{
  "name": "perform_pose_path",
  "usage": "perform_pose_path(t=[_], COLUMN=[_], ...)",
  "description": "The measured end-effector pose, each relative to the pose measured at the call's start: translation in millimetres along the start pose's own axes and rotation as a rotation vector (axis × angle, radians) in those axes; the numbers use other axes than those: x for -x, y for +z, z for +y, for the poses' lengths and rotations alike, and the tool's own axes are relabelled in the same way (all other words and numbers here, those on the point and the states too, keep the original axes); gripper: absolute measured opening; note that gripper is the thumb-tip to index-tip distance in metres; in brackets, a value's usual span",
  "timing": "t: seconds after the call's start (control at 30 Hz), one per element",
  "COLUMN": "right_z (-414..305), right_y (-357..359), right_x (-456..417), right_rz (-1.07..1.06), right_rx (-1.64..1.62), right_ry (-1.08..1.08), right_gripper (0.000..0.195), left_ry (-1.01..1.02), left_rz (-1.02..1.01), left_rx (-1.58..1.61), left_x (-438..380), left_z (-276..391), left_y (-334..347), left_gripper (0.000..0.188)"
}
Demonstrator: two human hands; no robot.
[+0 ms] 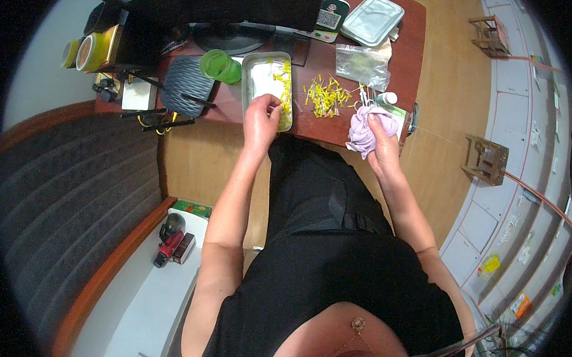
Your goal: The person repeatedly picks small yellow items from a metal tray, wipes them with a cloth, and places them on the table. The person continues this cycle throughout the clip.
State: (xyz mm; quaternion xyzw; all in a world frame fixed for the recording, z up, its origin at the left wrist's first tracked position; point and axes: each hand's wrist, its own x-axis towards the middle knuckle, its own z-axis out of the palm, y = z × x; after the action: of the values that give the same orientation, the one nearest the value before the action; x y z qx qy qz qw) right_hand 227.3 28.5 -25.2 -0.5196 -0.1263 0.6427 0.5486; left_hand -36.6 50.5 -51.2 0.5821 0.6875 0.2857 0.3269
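Observation:
My left hand (261, 119) reaches over the near part of a white rectangular metal tray (257, 62). Its thumb and fingertips are close together beside small yellow-ended pieces (281, 75) lined along the tray's right side. Whether a piece is pinched between them is too small to tell. A crumpled lilac cloth (365, 131) is held in my right hand (384, 149), thumb on top, at the table's near right corner. Between the hands, a loose pile of yellow-ended pieces with thin pale stems (324, 97) lies on the reddish-brown table (308, 126).
Scissors (364, 96) and a white-capped bottle (387, 98) lie just beyond the cloth. Behind them are a clear plastic bag (363, 66) and a lidded container (374, 19). A green cup (219, 66) stands left of the tray, near a dark ridged object (184, 85). A monitor (242, 7) overhangs the back.

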Motion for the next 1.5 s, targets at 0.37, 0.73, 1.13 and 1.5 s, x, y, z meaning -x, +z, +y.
perform_pose_path(t=[0.37,0.73,1.13,1.5], right_z=[2.3,14.0,15.7,17.9], right_y=[20.3,14.6,21.1,44.9], right_x=[10.8,8.8,12.9,16.8], right_rz=[-0.069,-0.072,-0.163,-0.453], right_rx=[-0.004,0.045,0.073,0.483], right_ry=[0.060,0.069,0.138,0.063], right_gripper=[0.024,0.024,0.026,0.041], left_ry=[0.033,-0.020,-0.271,-0.461], left_rz=[-0.147,-0.127,-0.130,-0.491], left_rx=[-0.461,-0.428,0.442,1.308], left_x=[-9.3,-6.3,4.1,33.4], left_z=[-31.7,-32.7,-11.9,50.0], left_y=[15.4,15.8,-3.8,4.1], left_gripper=[0.007,0.011,0.009,0.016])
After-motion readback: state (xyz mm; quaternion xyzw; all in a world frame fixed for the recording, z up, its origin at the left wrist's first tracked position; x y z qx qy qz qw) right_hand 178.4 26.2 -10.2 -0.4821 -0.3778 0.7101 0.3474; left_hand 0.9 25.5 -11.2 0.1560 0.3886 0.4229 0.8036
